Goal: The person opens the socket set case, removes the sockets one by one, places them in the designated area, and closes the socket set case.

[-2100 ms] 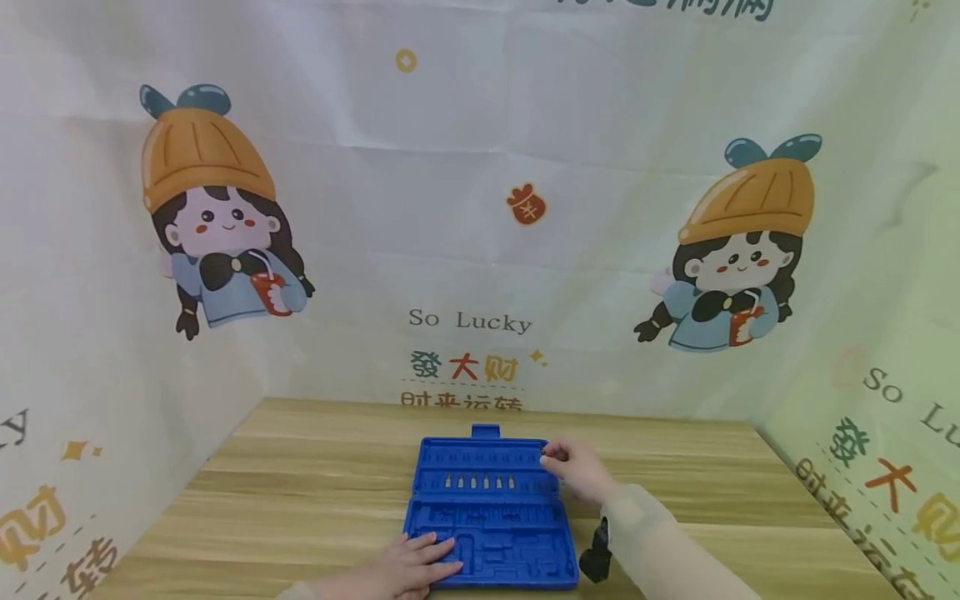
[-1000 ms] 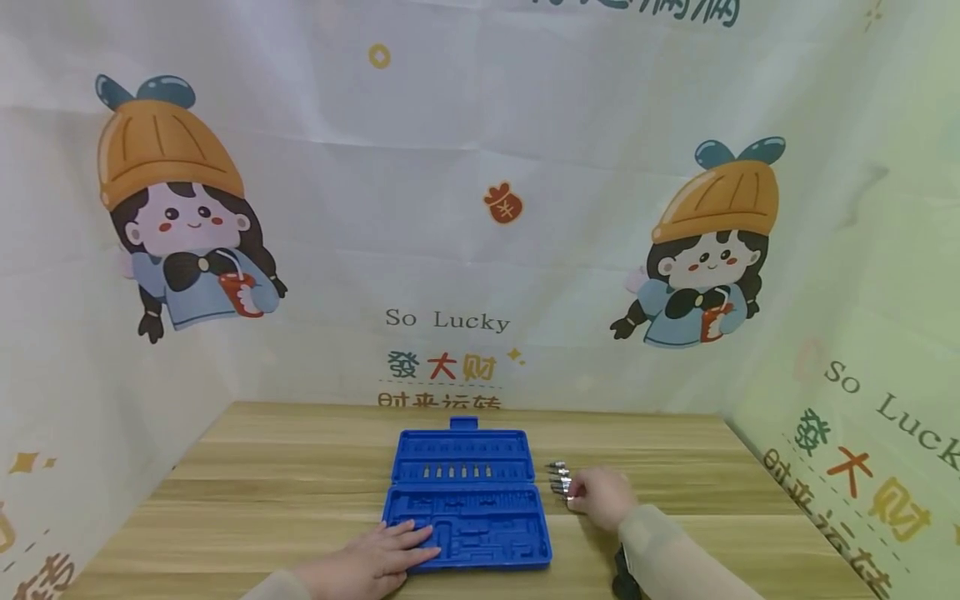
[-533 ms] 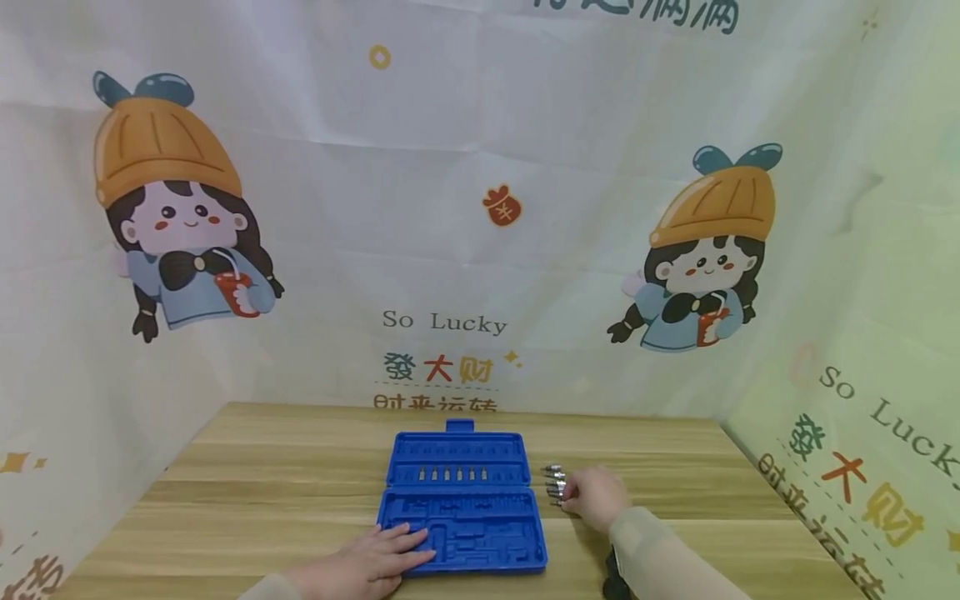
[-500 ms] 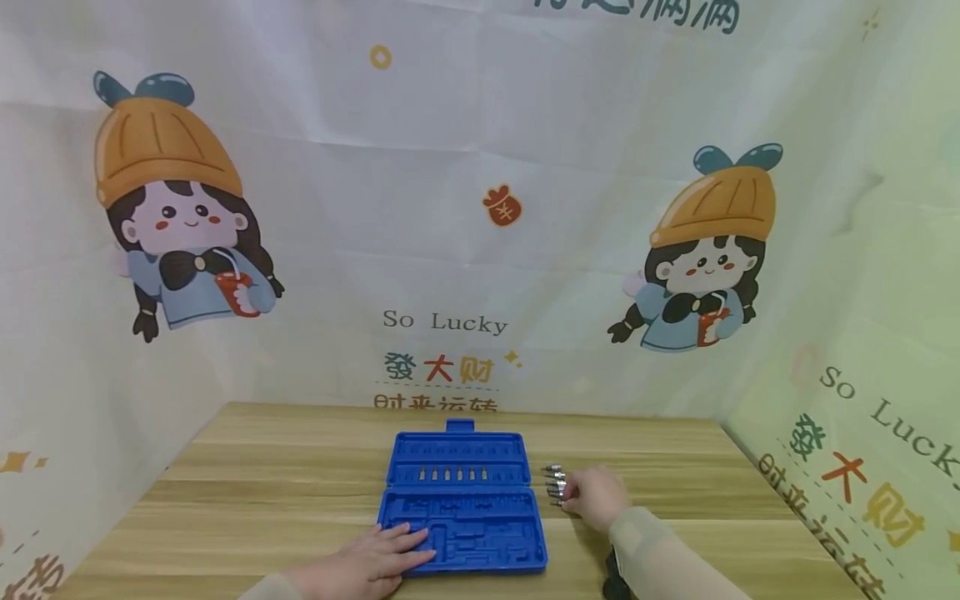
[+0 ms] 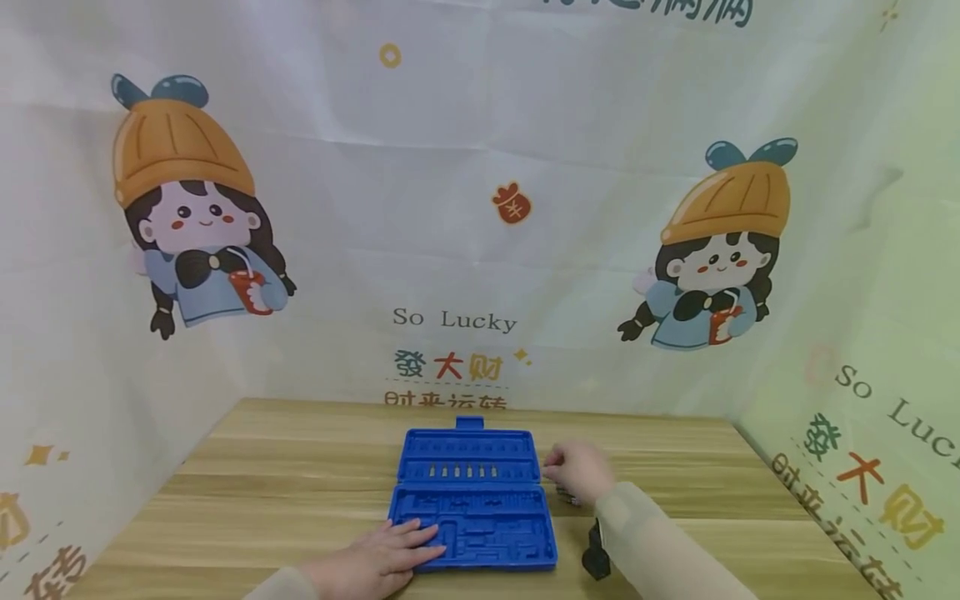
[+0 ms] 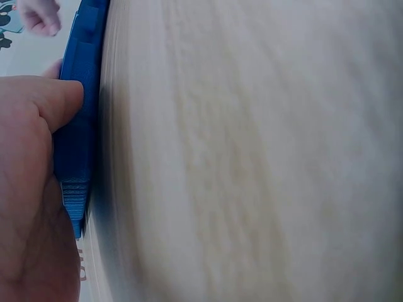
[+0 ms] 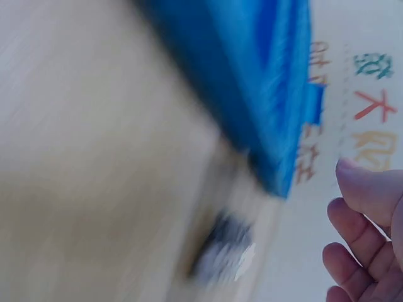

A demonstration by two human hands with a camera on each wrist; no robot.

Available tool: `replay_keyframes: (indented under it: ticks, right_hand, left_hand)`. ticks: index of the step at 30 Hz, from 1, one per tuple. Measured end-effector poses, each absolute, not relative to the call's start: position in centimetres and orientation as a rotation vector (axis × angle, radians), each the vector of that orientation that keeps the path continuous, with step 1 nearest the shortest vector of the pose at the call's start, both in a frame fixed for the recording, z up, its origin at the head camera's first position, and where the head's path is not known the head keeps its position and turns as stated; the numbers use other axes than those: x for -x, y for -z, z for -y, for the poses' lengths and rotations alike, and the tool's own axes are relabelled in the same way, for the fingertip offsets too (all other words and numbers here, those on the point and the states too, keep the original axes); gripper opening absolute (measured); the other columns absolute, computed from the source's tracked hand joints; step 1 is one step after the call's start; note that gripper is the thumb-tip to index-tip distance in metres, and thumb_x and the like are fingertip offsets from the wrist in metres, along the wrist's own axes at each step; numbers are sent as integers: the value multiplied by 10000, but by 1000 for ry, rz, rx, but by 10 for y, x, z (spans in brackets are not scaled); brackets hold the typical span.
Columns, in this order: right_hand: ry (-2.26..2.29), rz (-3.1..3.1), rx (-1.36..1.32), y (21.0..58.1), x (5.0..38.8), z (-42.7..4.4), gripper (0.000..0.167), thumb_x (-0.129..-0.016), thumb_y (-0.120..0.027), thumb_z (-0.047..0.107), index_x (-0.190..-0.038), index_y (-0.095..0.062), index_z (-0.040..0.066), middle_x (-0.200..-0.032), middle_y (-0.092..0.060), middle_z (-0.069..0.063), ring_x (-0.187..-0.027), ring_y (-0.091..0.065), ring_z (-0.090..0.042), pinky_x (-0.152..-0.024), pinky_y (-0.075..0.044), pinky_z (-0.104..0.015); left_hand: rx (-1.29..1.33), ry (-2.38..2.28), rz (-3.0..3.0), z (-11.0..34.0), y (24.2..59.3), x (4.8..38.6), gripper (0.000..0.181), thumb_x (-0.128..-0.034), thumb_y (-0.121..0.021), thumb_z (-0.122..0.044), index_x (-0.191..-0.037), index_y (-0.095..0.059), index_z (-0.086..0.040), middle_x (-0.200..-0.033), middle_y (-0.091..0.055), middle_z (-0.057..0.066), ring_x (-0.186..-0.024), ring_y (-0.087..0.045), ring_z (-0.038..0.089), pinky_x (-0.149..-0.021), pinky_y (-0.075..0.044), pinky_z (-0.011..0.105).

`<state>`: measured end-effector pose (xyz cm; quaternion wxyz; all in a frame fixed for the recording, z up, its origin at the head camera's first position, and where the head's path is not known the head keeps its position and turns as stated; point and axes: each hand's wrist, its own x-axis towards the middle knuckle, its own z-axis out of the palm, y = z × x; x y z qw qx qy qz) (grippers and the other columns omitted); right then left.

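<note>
Blue case (image 5: pixel 480 486), lying open on the wooden table (image 5: pixel 300 467), straight before the person as I stand watching. Head view: the left hand (image 5: pixel 381 557) lies over the near left corner, fingers straight and spread, presumably to steady the case while the other hand works. Six small metal bits (image 5: pixel 462 471) stand in a row in the lid half, likely seated so that each keeps its own slot. The right hand (image 5: pixel 581 471) is just beside the lid's right edge, fingers bent and drawn close together; whether a piece sits between the tips I cannot tell. Loose metal pieces (image 5: pixel 567 495) lie right of the case, partly hidden by that hand — a spot probably chosen for its easy reach. Compared with half a second ago, the right hand has left the near end of these pieces and come up level with the lid; the left hand and the six bits have kept their places. Left wrist view: the thumb (image 6: pixel 63 100) rests against the case's outer wall, which suggests a light brace. Right wrist view: curved fingers below the thumb, nothing visible between them; the loose pieces are a grey blur near the case.
</note>
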<state>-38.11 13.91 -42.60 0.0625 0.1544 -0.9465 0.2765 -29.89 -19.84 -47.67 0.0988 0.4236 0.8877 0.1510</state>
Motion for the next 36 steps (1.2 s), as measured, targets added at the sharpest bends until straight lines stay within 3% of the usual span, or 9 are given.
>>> replay_keyframes:
  ticks: [4, 12, 14, 17, 21, 23, 29, 36]
  right_hand:
    - [-1134, 2839, -445, 419, 385, -113, 62, -879, -705, 151, -866, -687, 93, -836, -649, 6, -727, -563, -150, -650, -487, -351]
    - [-1595, 2676, -302, 431, 397, -77, 144, -900, -679, 117, -983, -697, 1, -1004, -654, -93, -965, -593, -278, -859, -473, -495]
    - [-1576, 2674, -238, 438, 399, -74, 139, -888, -695, 131, -965, -700, 16, -987, -656, -82, -946, -590, -271, -878, -444, -506]
    - [-1412, 2738, -162, 449, 401, -73, 104, -870, -720, 186, -902, -707, 88, -941, -662, -29, -940, -595, -274, -1003, -299, -587]
    - [-1183, 2812, -134, 456, 398, -69, 101, -852, -737, 263, -852, -711, 165, -926, -676, 5, -1062, -573, -336, -1049, -110, -670]
    - [-1140, 2830, -114, 456, 396, -68, 113, -845, -744, 280, -849, -716, 171, -958, -670, -17, -1134, -521, -381, -1039, -133, -663]
    - [-1164, 2844, -50, 454, 397, -64, 137, -825, -763, 291, -843, -739, 157, -1050, -641, -101, -1240, -366, -482, -1038, -115, -655]
    - [-1211, 2864, 4, 456, 400, -63, 96, -816, -774, 266, -825, -740, 176, -1092, -645, -108, -1294, -340, -477, -1087, -77, -626]
  left_hand:
    - [-1212, -466, -2612, 198, 475, 299, 471, -1052, -354, -337, -1517, -325, -265, -1557, -292, 68, -1423, -237, 341, -1088, -230, 589]
    - [-1185, -496, -2589, 198, 475, 302, 470, -1052, -343, -351, -1517, -320, -280, -1561, -285, 51, -1432, -218, 328, -1104, -218, 569]
    - [-1196, -520, -2572, 199, 480, 306, 471, -1053, -338, -356, -1519, -311, -289, -1563, -277, 49, -1436, -207, 320, -1110, -207, 565]
    - [-1222, -547, -2547, 204, 496, 317, 476, -1052, -323, -387, -1523, -279, -328, -1574, -246, 22, -1444, -182, 309, -1101, -188, 598]
    - [-1229, -536, -2548, 205, 490, 315, 481, -1051, -328, -377, -1524, -295, -293, -1571, -255, 45, -1437, -194, 338, -1083, -195, 623]
    - [-1200, -533, -2553, 200, 478, 307, 477, -1049, -350, -349, -1518, -321, -265, -1563, -275, 64, -1433, -207, 345, -1089, -199, 611]
    - [-1253, -553, -2555, 208, 495, 320, 470, -1052, -327, -388, -1517, -266, -366, -1577, -237, -3, -1450, -172, 267, -1105, -194, 584]
    - [-1395, -325, -2628, 201, 478, 312, 462, -1052, -370, -325, -1502, -364, -221, -1516, -361, 106, -1382, -336, 331, -1077, -339, 460]
